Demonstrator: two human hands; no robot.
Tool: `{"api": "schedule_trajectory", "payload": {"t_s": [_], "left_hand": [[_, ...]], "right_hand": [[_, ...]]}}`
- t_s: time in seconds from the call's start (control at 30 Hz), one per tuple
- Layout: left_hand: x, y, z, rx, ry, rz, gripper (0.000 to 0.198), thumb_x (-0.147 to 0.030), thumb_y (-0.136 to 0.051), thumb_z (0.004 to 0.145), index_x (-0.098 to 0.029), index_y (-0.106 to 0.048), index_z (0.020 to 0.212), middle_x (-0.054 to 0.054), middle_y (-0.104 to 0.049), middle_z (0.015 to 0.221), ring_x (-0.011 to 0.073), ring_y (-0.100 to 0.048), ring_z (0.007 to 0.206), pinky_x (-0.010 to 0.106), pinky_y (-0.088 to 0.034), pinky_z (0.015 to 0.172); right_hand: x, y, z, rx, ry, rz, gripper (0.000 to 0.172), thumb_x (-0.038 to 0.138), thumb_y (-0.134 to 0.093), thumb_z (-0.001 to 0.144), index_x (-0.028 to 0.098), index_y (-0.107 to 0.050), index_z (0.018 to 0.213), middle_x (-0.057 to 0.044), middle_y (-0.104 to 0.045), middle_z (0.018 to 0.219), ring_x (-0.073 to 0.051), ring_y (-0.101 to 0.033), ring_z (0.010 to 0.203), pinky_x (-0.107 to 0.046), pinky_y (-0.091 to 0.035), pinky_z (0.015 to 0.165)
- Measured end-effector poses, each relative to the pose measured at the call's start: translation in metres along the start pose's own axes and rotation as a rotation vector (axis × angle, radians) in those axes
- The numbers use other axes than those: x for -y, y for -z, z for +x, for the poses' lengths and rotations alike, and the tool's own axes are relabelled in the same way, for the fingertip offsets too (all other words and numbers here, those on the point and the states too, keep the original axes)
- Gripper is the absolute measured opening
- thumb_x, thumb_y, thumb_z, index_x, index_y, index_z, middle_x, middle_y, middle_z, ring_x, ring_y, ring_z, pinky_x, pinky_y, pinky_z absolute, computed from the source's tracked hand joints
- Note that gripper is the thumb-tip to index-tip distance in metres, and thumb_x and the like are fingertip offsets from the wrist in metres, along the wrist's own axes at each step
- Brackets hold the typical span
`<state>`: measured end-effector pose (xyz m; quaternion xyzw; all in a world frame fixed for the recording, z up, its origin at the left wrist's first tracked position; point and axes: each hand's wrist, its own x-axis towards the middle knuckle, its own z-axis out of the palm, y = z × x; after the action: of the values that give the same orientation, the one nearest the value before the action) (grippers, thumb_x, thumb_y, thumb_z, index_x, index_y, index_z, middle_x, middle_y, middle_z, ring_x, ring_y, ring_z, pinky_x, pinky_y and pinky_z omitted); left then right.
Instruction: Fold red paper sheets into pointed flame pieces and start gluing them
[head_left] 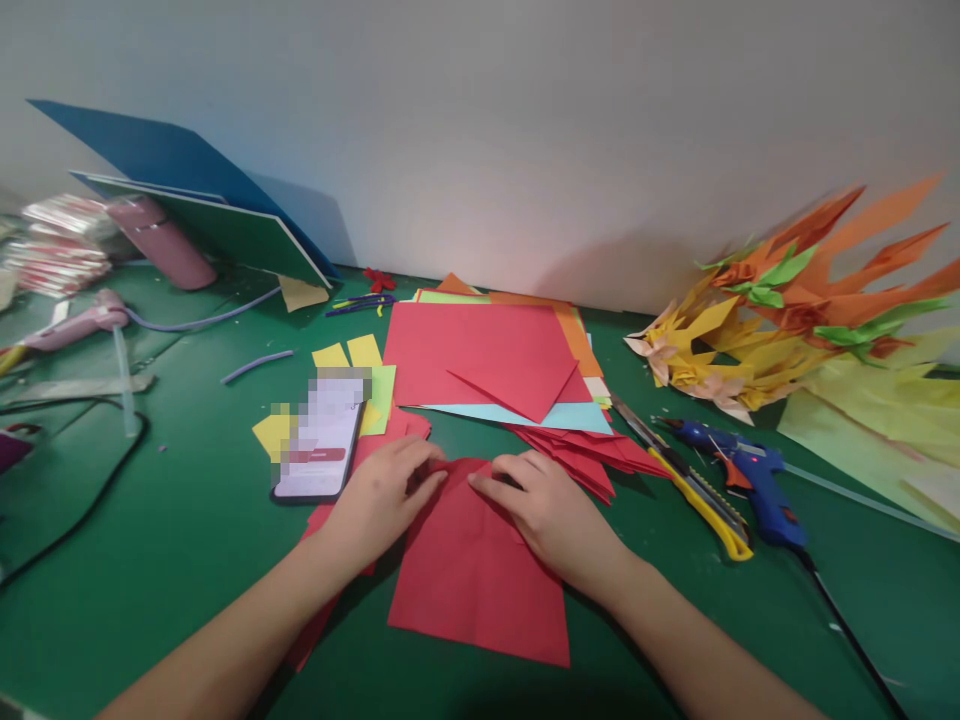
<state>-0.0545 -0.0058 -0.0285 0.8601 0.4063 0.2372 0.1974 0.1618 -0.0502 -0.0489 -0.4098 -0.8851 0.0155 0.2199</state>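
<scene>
Well to the left of the creased red sheet [480,590] lies a pink glue gun [79,322], its purple cord trailing back toward the sheet's far side; beyond the sheet, also far left, a pink flask [161,240] is in front of a dark green board [240,225], perhaps parked there to leave the near green tabletop [187,540] free; a smartphone [319,460] lies face up just left of the sheet, tilted toward the person, likely so that its screen can be read without letting go of the paper.

The left hand [390,490] has thumb and fingers closed on the left end of the sheet's far edge; the sheet itself is directly before the person, its central crease running toward the body, which probably helps in lining up both sides; beyond it rests a stack of coloured paper [465,345], red uppermost, seemingly kept within reach; the right hand [536,500] pinches the right end of that same far edge, so the two grips seem to keep it level and steady.

Just beyond the sheet to the right, folded red papers [600,468] fan out; farther right of it are a yellow utility knife [701,500] and a blue glue gun [754,470], handles toward the near side, presumably for easy pickup; at the far right, beyond the sheet, stand orange and yellow paper flowers [810,290], set well apart from it, perhaps against crushing.
</scene>
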Motion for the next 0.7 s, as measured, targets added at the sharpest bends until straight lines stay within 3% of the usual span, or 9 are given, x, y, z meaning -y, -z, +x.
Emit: {"api": "schedule_trajectory", "payload": {"t_s": [0.1,0.37,0.7], "left_hand": [[0.002,-0.002,0.001,-0.017,-0.029,0.022,0.011,-0.01,-0.052,0.088,-0.018,-0.056,0.082,0.001,-0.062,0.078,0.0161,-0.059,0.073,0.028,-0.049,0.063],[0.006,0.003,0.005,0.108,-0.381,0.092,0.024,-0.005,-0.041,0.093,-0.017,-0.057,0.081,0.005,-0.063,0.091,0.016,-0.058,0.082,0.027,-0.049,0.071],[0.006,0.01,0.007,0.234,-0.409,0.109,0.025,-0.001,-0.039,0.091,-0.016,-0.057,0.081,0.006,-0.064,0.091,0.0147,-0.056,0.078,0.026,-0.047,0.068]], "right_hand": [[0.0,0.0,0.0,0.004,-0.003,-0.006,0.033,0.007,-0.043,0.092,0.013,-0.064,0.117,-0.011,-0.064,0.096,-0.022,-0.05,0.076,-0.035,-0.047,0.068],[0.002,0.001,0.002,-0.013,-0.075,0.057,0.03,0.01,-0.037,0.095,0.012,-0.062,0.11,-0.012,-0.066,0.1,-0.022,-0.056,0.08,-0.037,-0.051,0.072],[0.0,-0.003,-0.001,0.001,-0.079,0.032,0.037,0.012,-0.033,0.097,0.01,-0.055,0.126,-0.014,-0.065,0.102,-0.024,-0.058,0.085,-0.039,-0.052,0.073]]}}
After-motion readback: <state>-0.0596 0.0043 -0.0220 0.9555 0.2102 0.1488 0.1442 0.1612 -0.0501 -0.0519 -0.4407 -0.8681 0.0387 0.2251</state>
